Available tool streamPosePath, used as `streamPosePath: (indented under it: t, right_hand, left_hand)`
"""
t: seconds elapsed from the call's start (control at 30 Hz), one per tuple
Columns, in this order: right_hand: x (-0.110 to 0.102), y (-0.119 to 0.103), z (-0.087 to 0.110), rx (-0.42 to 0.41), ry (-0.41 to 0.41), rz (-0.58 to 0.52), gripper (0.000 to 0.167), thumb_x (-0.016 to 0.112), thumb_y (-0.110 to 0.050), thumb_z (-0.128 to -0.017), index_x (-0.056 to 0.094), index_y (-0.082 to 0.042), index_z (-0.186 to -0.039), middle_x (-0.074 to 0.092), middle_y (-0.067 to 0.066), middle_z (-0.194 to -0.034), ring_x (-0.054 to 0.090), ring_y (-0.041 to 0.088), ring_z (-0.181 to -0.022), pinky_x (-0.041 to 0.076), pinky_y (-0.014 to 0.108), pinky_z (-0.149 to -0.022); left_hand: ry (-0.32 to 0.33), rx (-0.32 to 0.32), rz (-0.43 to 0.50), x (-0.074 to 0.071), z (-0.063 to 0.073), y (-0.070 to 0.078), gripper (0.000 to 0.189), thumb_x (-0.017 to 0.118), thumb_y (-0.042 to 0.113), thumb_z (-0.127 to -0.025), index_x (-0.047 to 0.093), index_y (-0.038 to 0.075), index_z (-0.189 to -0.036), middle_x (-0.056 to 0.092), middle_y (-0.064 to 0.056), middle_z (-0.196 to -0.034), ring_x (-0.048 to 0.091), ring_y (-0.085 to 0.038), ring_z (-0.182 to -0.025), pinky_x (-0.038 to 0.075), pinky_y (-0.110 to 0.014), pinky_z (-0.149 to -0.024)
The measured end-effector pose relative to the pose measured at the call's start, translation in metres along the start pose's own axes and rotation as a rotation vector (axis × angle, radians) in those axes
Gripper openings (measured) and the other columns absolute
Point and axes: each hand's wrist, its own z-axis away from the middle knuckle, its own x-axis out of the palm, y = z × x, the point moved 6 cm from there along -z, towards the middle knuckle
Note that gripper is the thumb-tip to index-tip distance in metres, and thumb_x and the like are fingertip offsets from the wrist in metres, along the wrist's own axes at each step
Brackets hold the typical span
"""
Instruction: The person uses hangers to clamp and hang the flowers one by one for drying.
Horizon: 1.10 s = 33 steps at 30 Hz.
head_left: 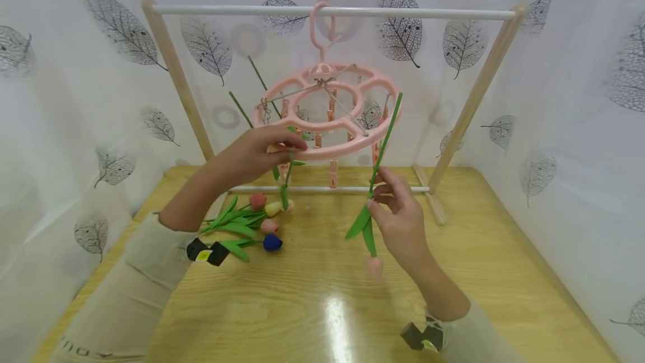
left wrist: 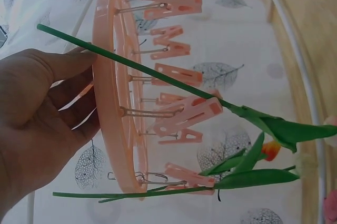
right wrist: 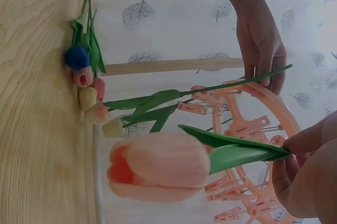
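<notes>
Left hand (head_left: pixel 257 153): grips the pink hanger (head_left: pixel 347 147) by its rim.
Right hand (head_left: pixel 403 226): pinches a pink tulip (right wrist: pixel 163 166), bloom downward.
Clips (left wrist: pixel 189 116): hold more tulips (left wrist: pixel 255 178), perhaps three.

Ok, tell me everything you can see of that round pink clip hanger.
The round pink plastic-looking clip hanger hangs by its curved hook from a white horizontal rail. Spokes join its outer and inner rings, and thin pale cords spread from below the hook. Pink clothespins dangle on thin metal-looking links, some apparently gripping slender green tulip stems. It looks slightly tilted, and the left hand holds its rim.
</notes>
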Motion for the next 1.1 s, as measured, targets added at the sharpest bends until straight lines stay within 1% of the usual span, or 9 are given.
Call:
streamPosePath:
  t: [0.13,0.23,0.3,0.4,0.53,0.63,0.77,0.87,1.1]
  right_hand:
    - [0.000,0.000,0.001,-0.005,-0.008,-0.002,0.061,0.059,0.021,-0.087,0.049,0.001,-0.143,0.053,0.004,-0.126,0.056,0.020,-0.104,0.052,0.019,-0.092]
    - [-0.001,0.001,0.001,-0.010,-0.012,-0.002,0.060,0.060,0.021,-0.087,0.050,0.001,-0.143,0.053,0.005,-0.126,0.056,0.024,-0.104,0.052,0.019,-0.091]
    - [-0.001,0.001,0.002,-0.013,-0.012,-0.002,0.059,0.060,0.021,-0.087,0.051,0.002,-0.141,0.053,0.007,-0.125,0.056,0.025,-0.104,0.053,0.019,-0.091]
    - [-0.001,0.001,0.002,-0.015,-0.016,-0.001,0.058,0.061,0.021,-0.086,0.053,0.003,-0.140,0.052,0.015,-0.125,0.055,0.020,-0.103,0.053,0.019,-0.091]
    - [-0.002,0.001,0.001,-0.006,-0.020,-0.004,0.058,0.061,0.021,-0.086,0.053,0.002,-0.140,0.052,0.018,-0.126,0.054,0.018,-0.103,0.052,0.018,-0.091]
    - [-0.004,0.001,0.001,-0.001,-0.018,-0.005,0.060,0.061,0.021,-0.086,0.051,0.001,-0.143,0.053,0.011,-0.126,0.055,0.018,-0.104,0.052,0.019,-0.091]
    - [-0.006,0.002,0.001,0.006,-0.010,-0.017,0.063,0.062,0.020,-0.087,0.047,0.000,-0.145,0.053,0.002,-0.127,0.056,0.017,-0.104,0.053,0.019,-0.090]
    - [-0.008,0.001,0.001,0.003,-0.010,-0.023,0.063,0.062,0.019,-0.087,0.046,0.000,-0.146,0.053,0.001,-0.127,0.056,0.017,-0.105,0.053,0.020,-0.090]
    - [-0.009,-0.001,0.000,-0.015,-0.018,-0.020,0.063,0.062,0.018,-0.088,0.047,-0.002,-0.145,0.052,0.003,-0.126,0.056,0.021,-0.105,0.053,0.021,-0.091]
  left_hand:
    - [-0.008,0.000,0.003,0.000,0.002,0.000,0.024,0.061,0.013,-0.101,0.069,0.011,-0.124,0.065,-0.005,-0.127,0.062,-0.022,-0.118,0.053,-0.041,-0.095]
    - [0.035,0.031,-0.009,-0.002,0.005,0.001,0.025,0.063,0.014,-0.101,0.069,0.012,-0.125,0.064,-0.005,-0.132,0.055,-0.024,-0.131,0.049,-0.045,-0.104]
    - [0.104,0.050,-0.015,-0.003,0.010,0.005,0.025,0.063,0.015,-0.101,0.069,0.015,-0.124,0.064,-0.004,-0.134,0.055,-0.022,-0.129,0.047,-0.046,-0.104]
    - [0.272,0.105,0.041,0.000,0.022,0.015,0.022,0.064,0.011,-0.100,0.070,0.011,-0.121,0.067,-0.006,-0.125,0.058,-0.018,-0.115,0.049,-0.039,-0.097]
    - [0.445,0.212,0.201,0.031,0.040,0.029,0.019,0.064,0.000,-0.097,0.070,0.003,-0.115,0.069,-0.007,-0.108,0.062,-0.016,-0.098,0.053,-0.027,-0.087]
    - [0.468,0.246,0.265,0.069,0.046,0.030,0.020,0.066,-0.002,-0.095,0.070,0.003,-0.114,0.069,-0.006,-0.108,0.063,-0.016,-0.100,0.054,-0.027,-0.089]
    - [0.471,0.211,0.268,0.112,0.040,0.020,0.029,0.067,0.005,-0.096,0.067,0.007,-0.126,0.067,-0.005,-0.119,0.060,-0.017,-0.110,0.052,-0.035,-0.096]
    - [0.504,0.191,0.255,0.127,0.030,0.014,0.039,0.066,0.008,-0.097,0.060,0.008,-0.136,0.062,-0.008,-0.132,0.057,-0.022,-0.119,0.049,-0.041,-0.101]
    - [0.538,0.094,0.292,0.140,0.003,0.003,0.044,0.062,0.020,-0.101,0.053,0.016,-0.145,0.048,-0.004,-0.151,0.043,-0.022,-0.141,0.041,-0.051,-0.112]
